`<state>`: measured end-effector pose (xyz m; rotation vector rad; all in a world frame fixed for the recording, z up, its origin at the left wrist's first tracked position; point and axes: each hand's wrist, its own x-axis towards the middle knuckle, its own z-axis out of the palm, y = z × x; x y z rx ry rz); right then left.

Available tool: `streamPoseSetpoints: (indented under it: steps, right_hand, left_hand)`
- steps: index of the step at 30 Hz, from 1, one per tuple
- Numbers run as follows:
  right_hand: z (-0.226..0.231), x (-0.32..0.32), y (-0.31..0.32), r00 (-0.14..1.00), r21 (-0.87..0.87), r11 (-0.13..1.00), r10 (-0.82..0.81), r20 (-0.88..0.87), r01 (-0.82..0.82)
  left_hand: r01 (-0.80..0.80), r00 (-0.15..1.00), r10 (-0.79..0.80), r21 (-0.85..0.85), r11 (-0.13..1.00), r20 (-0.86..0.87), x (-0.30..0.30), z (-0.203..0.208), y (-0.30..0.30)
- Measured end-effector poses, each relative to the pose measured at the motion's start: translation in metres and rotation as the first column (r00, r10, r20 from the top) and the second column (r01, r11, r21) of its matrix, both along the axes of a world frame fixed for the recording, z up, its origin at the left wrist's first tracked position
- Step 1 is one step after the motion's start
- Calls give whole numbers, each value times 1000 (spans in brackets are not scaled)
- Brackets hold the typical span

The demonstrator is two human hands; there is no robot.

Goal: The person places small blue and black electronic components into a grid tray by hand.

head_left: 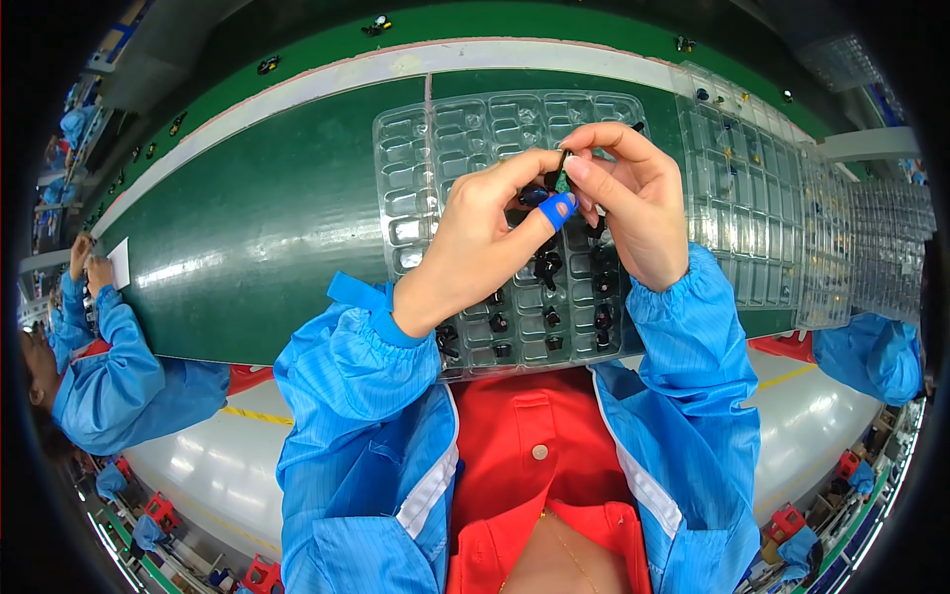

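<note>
Above a clear plastic tray [404, 233], both my hands meet around a small black part with a green piece [563, 183]. My left hand [485, 223], with a blue cover on its thumb, pinches the part from the left. From the other side, the thumb and fingers of my right hand [633, 193] close on its upper end. Fingers hide much of the part, so its exact kind does not show. Several small black parts [547, 265] lie in the tray's pockets below my hands, while pockets at its far and left side hold nothing.
More clear trays [742, 198] with small parts stand to the right, stacked toward the far right. Beyond the green table's [257, 218] pale rail runs a green belt [475, 25] carrying scattered small parts. Co-workers in blue sleeves [119, 346] sit at left and right.
</note>
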<state>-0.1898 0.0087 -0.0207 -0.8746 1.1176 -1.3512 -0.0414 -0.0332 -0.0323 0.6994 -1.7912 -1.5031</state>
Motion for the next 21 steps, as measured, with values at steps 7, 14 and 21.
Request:
streamPoseSetpoints:
  steps: [7, 14, 21]
  right_hand:
    - [2, 0, 0, 999, 28, 999, 43, -12, -43]
    - [8, 0, 4, 716, -412, 910, -262, -647, -39]
    - [8, -3, 1, 557, -494, 859, -345, -755, -137]
  left_hand:
    - [96, 990, -72, 204, 974, -119, 2, 4, -2]
    - [-94, 992, 105, 141, 985, -70, 3, -5, -1]
    - [-80, 994, 76, 54, 995, 72, 6, 4, -2]
